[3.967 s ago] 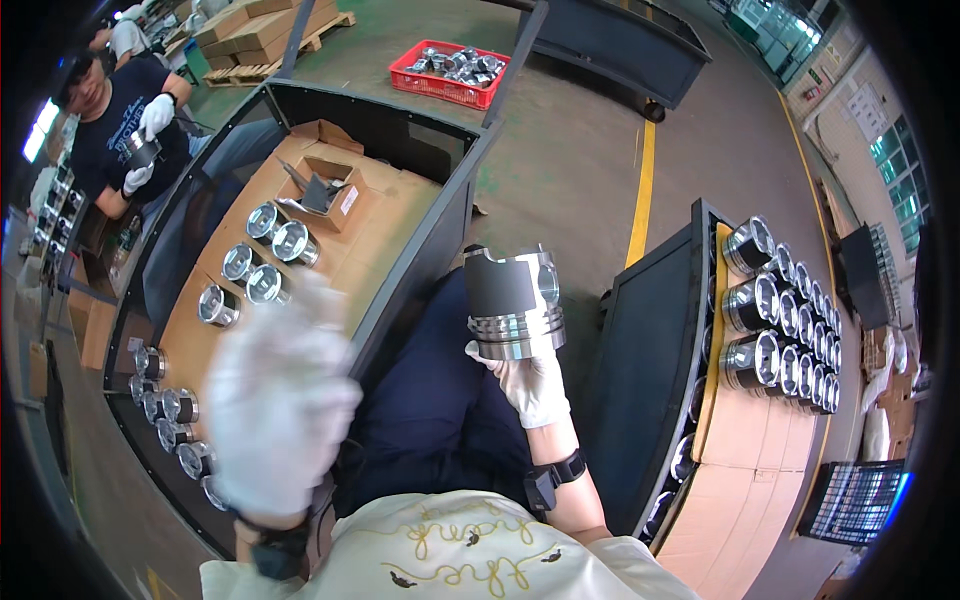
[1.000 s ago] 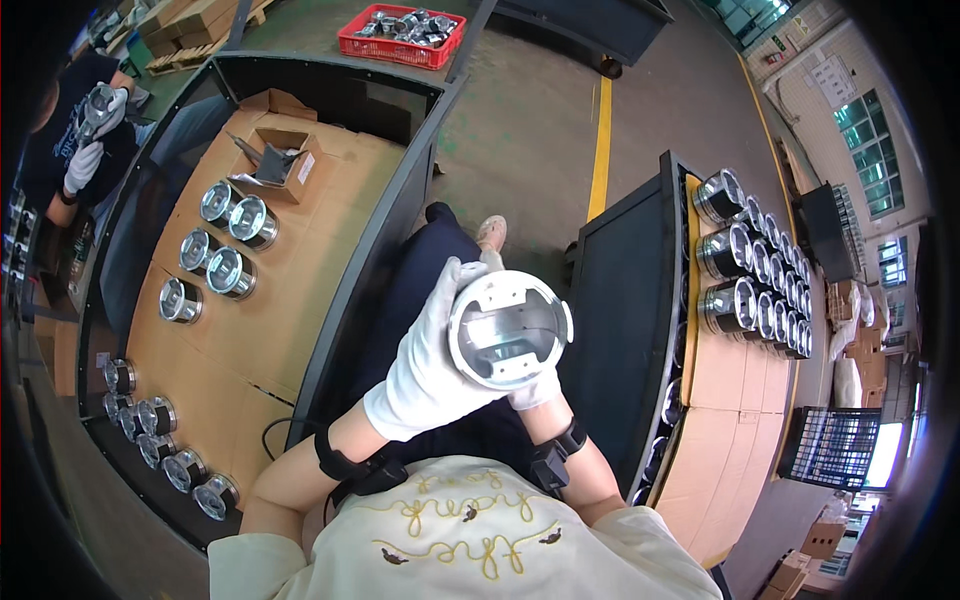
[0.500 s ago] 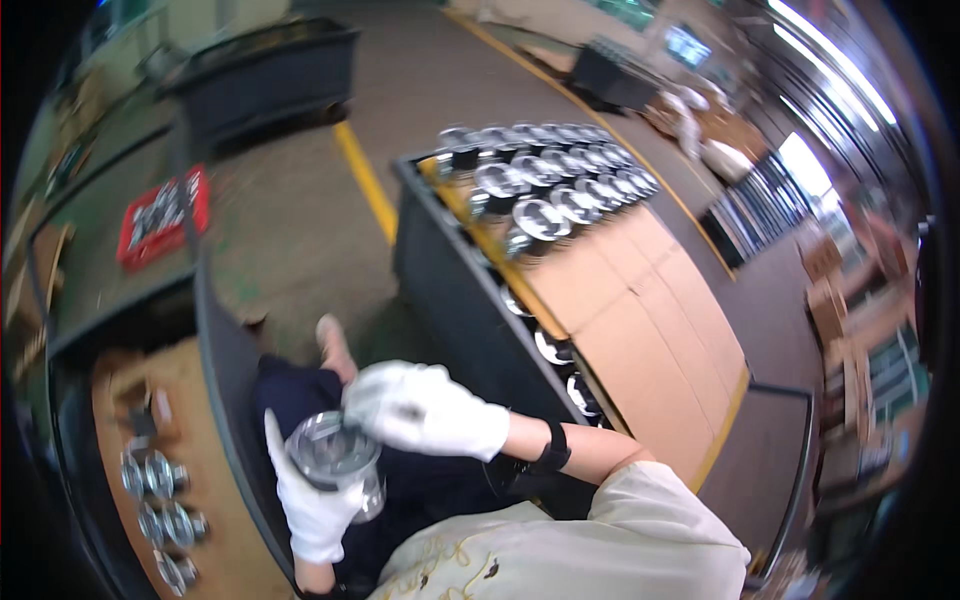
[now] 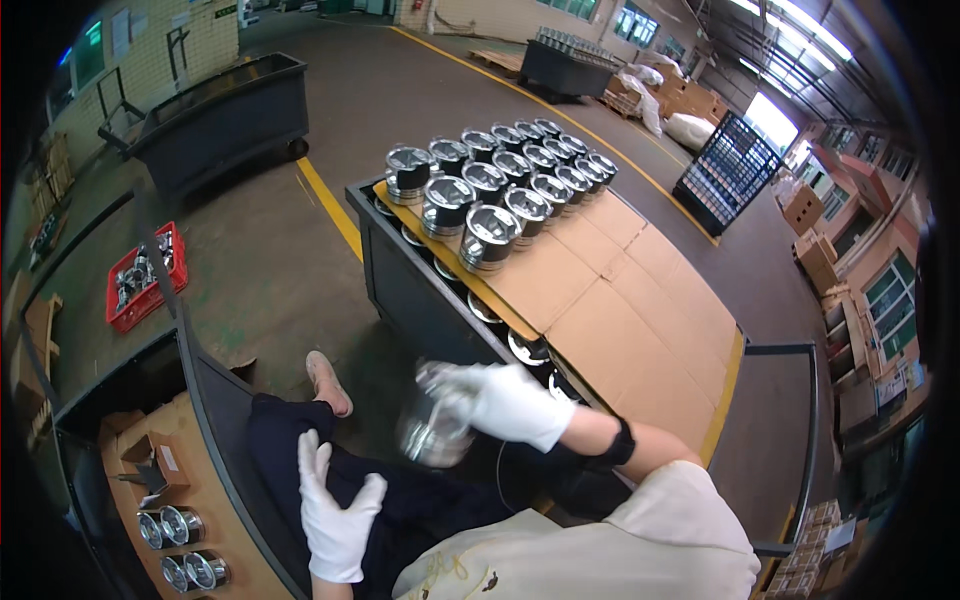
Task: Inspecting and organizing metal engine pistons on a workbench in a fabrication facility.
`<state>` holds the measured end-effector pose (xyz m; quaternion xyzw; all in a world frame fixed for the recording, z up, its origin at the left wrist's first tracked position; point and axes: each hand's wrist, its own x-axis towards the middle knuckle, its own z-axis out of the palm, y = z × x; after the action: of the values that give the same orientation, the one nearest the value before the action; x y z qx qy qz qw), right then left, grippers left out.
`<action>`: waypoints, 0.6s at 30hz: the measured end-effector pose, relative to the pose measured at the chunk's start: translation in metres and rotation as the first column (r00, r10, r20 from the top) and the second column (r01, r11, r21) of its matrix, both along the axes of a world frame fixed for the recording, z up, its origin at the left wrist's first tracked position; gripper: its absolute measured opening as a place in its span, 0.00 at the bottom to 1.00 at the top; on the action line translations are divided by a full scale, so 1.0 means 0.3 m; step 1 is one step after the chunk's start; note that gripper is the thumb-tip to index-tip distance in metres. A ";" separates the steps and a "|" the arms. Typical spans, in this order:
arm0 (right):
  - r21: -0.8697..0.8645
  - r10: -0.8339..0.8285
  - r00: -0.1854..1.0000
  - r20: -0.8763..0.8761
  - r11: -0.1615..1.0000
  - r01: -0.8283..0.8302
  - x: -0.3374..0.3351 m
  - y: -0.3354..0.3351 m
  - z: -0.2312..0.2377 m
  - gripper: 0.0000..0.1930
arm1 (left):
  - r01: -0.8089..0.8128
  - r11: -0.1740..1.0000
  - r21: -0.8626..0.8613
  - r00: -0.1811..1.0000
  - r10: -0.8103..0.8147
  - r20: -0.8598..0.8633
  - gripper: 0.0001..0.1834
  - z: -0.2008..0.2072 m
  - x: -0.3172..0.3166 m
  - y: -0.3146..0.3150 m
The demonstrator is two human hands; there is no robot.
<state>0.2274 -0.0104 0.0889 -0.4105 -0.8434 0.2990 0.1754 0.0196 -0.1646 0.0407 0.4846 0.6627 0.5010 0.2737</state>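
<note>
My right hand, in a white glove, grips a shiny silver cylindrical canister by its upper end. It is tilted and blurred by motion, over the gap beside the cart. Below and to the left, my left hand, also white-gloved, is open and holds nothing, thumb apart from the fingers. Ahead on the cart, several similar silver canisters with dark bands stand upright in rows on flat cardboard. More silver tops show underneath, along the cardboard's near-left edge.
At the lower left, a second cart holds a small opened carton and several canisters. A red crate of metal parts sits on the floor. Farther off are a dark bin cart and a wire rack.
The canister has left my left hand and moved rightward in my right hand. My left hand has opened. The view has shifted, and the rows of canisters now show more sharply.
</note>
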 end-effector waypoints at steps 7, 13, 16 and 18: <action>0.364 -0.558 0.808 0.190 0.804 0.469 0.174 0.277 0.042 0.14 | -0.420 0.907 -0.041 0.859 0.412 0.304 0.32 -0.045 -0.174 -0.180; 0.478 -0.656 0.713 0.247 0.723 0.500 0.307 0.516 -0.141 0.11 | -0.622 0.782 -0.029 0.765 0.616 0.191 0.32 -0.022 -0.293 -0.308; 0.563 -0.484 0.869 0.104 0.749 0.350 0.310 0.534 -0.179 0.11 | -0.686 0.727 -0.006 0.724 0.684 0.092 0.30 -0.043 -0.373 -0.389; 0.585 -0.563 0.803 0.193 0.723 0.367 0.282 0.543 -0.178 0.10 | -0.723 0.688 -0.066 0.687 0.726 0.029 0.30 -0.051 -0.439 -0.439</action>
<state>0.3118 0.1527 0.0357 -0.5961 -0.7755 -0.0753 0.1938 -0.1121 -0.2964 0.0254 0.1636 0.8046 0.5647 0.0830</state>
